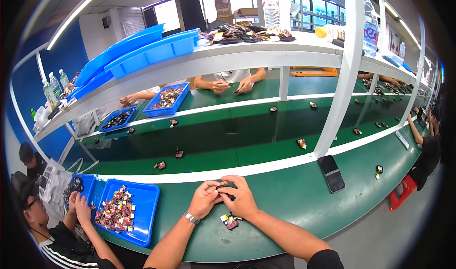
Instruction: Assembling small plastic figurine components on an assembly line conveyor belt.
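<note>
Both my hands meet over the green workbench, fingers bent around a small black part (221, 187). My left hand (204, 200) wears a metal-banded wristwatch and grips the part from the left. From the right, my right hand (240, 195) has its fingertips closed on the same part. Much of it is covered by my fingers, so its exact kind cannot be made out. Just below my hands lies a small assembly (230, 221) in dark red, black, white and yellow.
Left of my arms, a blue tray (154, 207) holds many small red-and-yellow pieces. A dark phone (331, 174) lies by a white frame post (339, 79). Beyond the white rail, a green conveyor belt (228, 150) carries scattered assemblies. A co-worker sits close on my left.
</note>
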Available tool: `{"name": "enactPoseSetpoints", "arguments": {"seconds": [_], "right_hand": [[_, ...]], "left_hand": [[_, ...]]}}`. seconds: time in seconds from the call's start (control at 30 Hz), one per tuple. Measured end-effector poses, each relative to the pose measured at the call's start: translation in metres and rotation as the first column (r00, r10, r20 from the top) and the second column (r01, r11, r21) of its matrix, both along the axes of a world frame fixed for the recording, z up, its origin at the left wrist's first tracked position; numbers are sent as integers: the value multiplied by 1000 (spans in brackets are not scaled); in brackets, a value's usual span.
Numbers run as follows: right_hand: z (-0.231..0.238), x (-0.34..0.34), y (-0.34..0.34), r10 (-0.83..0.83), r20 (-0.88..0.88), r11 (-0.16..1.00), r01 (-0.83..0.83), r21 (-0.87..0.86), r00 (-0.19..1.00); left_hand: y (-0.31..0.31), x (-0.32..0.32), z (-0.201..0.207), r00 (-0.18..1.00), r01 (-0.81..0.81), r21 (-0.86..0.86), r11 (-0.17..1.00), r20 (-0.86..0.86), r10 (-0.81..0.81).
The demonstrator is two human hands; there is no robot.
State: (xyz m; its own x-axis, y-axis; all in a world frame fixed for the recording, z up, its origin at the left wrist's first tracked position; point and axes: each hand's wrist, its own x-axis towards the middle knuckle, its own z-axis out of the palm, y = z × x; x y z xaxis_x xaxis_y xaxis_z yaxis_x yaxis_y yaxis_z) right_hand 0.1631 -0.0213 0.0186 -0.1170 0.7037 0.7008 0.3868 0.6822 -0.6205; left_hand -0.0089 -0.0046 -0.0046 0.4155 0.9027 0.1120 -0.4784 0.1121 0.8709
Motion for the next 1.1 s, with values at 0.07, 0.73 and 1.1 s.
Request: {"name": "enactPoseSetpoints", "arguments": {"seconds": [0.07, 0.73, 1.1], "right_hand": [[1, -2, 1, 17, 5, 1000, -17, 26, 1000], [11, 2, -2, -66, 48, 980, 56, 193, 997], [9, 4, 2, -1, 78, 997, -4, 72, 997]], "left_hand": [[0, -1, -3, 1000, 1, 3, 1000, -2, -1], [2, -1, -5, 993, 52, 16, 999, 105, -53], [-1, 6, 4, 994, -71, -42, 997, 77, 74]]}}
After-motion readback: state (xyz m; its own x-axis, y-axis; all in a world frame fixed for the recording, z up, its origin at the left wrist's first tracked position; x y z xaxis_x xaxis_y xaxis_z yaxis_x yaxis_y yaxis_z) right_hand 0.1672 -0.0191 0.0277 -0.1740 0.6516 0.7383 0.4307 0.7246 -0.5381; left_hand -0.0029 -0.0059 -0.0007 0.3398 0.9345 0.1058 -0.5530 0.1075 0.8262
